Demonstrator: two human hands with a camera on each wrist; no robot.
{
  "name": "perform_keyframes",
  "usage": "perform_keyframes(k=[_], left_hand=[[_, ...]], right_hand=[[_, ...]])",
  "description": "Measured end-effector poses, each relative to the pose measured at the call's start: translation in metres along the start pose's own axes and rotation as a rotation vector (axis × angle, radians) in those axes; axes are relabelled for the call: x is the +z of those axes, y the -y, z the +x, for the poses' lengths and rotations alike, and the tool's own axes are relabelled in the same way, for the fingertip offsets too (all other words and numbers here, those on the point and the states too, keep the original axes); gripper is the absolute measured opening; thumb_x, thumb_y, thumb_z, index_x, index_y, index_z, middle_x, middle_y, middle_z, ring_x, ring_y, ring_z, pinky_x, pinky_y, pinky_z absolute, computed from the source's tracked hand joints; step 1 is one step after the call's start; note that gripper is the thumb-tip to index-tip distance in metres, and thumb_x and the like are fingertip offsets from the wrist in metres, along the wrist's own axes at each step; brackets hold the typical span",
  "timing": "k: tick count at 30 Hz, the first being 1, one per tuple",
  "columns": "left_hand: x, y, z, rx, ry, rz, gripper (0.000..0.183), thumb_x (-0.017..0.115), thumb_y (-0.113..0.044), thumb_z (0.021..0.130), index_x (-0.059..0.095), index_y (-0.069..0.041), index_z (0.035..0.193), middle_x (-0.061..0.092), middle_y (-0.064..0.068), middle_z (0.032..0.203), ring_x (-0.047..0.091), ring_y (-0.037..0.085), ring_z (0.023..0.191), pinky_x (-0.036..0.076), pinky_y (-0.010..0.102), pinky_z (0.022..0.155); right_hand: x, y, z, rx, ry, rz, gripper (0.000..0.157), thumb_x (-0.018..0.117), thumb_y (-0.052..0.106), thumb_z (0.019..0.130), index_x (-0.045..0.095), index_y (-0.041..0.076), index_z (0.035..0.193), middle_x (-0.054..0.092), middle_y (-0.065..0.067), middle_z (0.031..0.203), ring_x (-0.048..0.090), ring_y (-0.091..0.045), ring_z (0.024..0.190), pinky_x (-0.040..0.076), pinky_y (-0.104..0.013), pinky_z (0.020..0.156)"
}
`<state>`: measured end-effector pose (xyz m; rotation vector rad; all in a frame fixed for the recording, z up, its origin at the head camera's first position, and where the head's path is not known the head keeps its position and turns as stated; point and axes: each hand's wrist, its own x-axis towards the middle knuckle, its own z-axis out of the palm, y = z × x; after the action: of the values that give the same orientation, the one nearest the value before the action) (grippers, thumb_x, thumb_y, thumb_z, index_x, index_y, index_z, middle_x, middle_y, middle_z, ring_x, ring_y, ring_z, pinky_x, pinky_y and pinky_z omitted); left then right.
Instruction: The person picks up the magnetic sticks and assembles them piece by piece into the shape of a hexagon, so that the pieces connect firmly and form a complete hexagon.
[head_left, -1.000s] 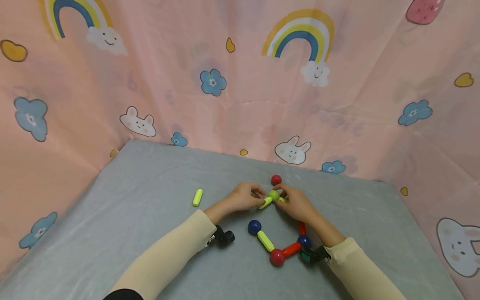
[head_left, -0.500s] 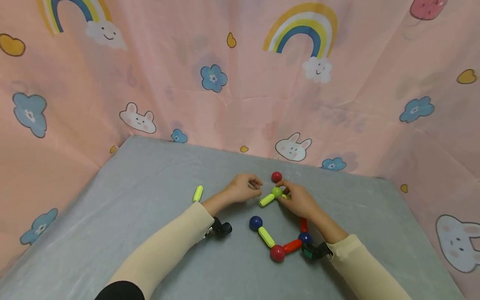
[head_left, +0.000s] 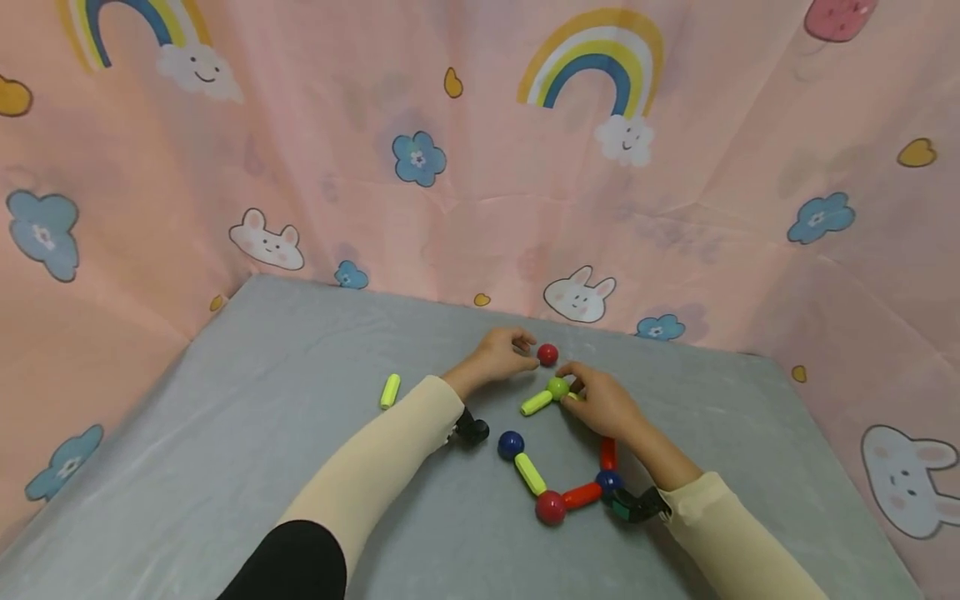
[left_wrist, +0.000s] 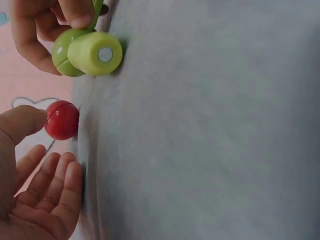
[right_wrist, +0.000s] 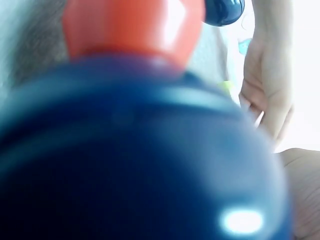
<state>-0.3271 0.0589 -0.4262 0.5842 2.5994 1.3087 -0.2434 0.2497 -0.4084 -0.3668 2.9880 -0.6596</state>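
Observation:
My left hand (head_left: 501, 355) reaches beside a loose red ball (head_left: 547, 355) at the back of the table. In the left wrist view, its fingers are spread and the thumb tip is at the red ball (left_wrist: 62, 121), perhaps touching it. My right hand (head_left: 604, 405) pinches a short yellow-green rod, mostly hidden by the fingers, that joins a green ball (head_left: 557, 387). A second yellow-green rod (head_left: 536, 403) sticks out from that ball toward the left; its end shows a silver disc (left_wrist: 105, 54). A blue ball (right_wrist: 140, 165) fills much of the right wrist view.
Below the hands lies a joined chain: a blue ball (head_left: 511, 444), yellow-green rod (head_left: 530, 474), red ball (head_left: 551, 507), red rod (head_left: 582, 496), another blue ball (head_left: 608, 481) and red rod (head_left: 608, 454). A single yellow-green rod (head_left: 390, 391) lies left on the grey cloth (head_left: 225, 467).
My left hand has let go of the yellow-green rod on the green ball and moved up to the loose red ball. The right hand keeps its hold, almost unmoved.

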Motion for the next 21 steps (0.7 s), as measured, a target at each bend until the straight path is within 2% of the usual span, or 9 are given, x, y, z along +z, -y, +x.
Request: perform_keyframes(k=[9,16,21], left_hand=[[0.009,0.0,0.014,-0.049,-0.035,-0.021,0.039,0.075,-0.03,0.083,0.065,-0.014,0.118,0.068,0.003,0.11,0.062,0.017,0.101,0.051,0.027,0.083],[0.017,-0.008,0.013,-0.09,-0.005,0.04,0.04,0.075,-0.032,0.083,0.067,-0.014,0.118,0.067,0.004,0.11,0.06,0.017,0.099,0.051,0.029,0.082],[0.017,-0.01,0.013,-0.096,-0.01,0.053,0.037,0.072,-0.031,0.086,0.067,-0.014,0.118,0.066,0.005,0.113,0.06,0.018,0.102,0.051,0.029,0.083]], right_hand=[[-0.001,0.001,-0.002,0.007,-0.001,0.0,0.035,0.066,0.013,0.088,0.058,0.008,0.122,0.068,-0.017,0.102,0.064,-0.026,0.084,0.054,-0.045,0.074],[0.001,0.003,-0.004,-0.005,-0.013,0.008,0.037,0.068,0.017,0.086,0.058,0.007,0.121,0.068,-0.018,0.104,0.064,-0.027,0.086,0.054,-0.043,0.074],[0.004,0.004,-0.003,-0.057,-0.04,-0.023,0.039,0.069,0.017,0.086,0.06,0.006,0.123,0.067,-0.017,0.11,0.063,-0.031,0.097,0.052,-0.05,0.084]])
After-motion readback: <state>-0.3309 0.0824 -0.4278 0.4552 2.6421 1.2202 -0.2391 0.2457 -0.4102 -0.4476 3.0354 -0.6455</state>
